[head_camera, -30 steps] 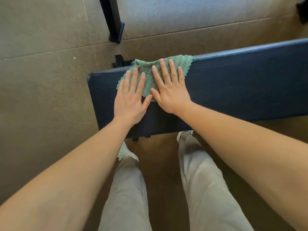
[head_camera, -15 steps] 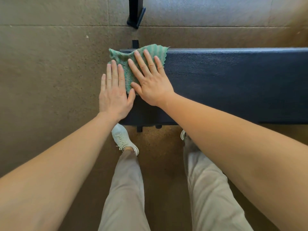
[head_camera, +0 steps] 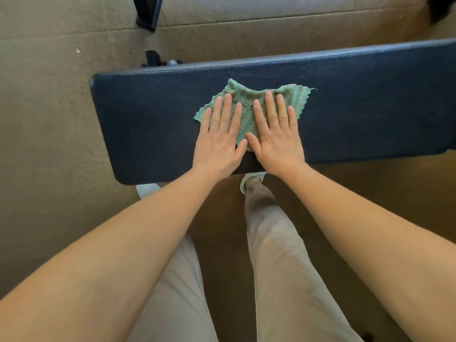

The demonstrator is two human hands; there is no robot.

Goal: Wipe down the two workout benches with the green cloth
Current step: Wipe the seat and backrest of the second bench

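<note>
A dark blue padded workout bench [head_camera: 357, 114] runs across the view, its left end in sight. The green cloth [head_camera: 249, 104] lies spread flat on the pad, some way in from that end. My left hand [head_camera: 219, 139] and my right hand [head_camera: 276, 137] lie side by side on the cloth, palms down, fingers straight, pressing it onto the pad. Most of the cloth's near half is hidden under my hands. Only this one bench shows.
Tan tiled floor [head_camera: 49, 144] surrounds the bench. A black metal foot [head_camera: 148, 13] of other equipment stands at the top left, and part of the bench frame [head_camera: 154, 59] shows behind the pad. My legs and white shoes are below the near edge.
Both hands have slid the cloth to the right, from the bench's left end toward the pad's middle and nearer edge. My left hand, partly off the end before, now rests fully on the cloth.
</note>
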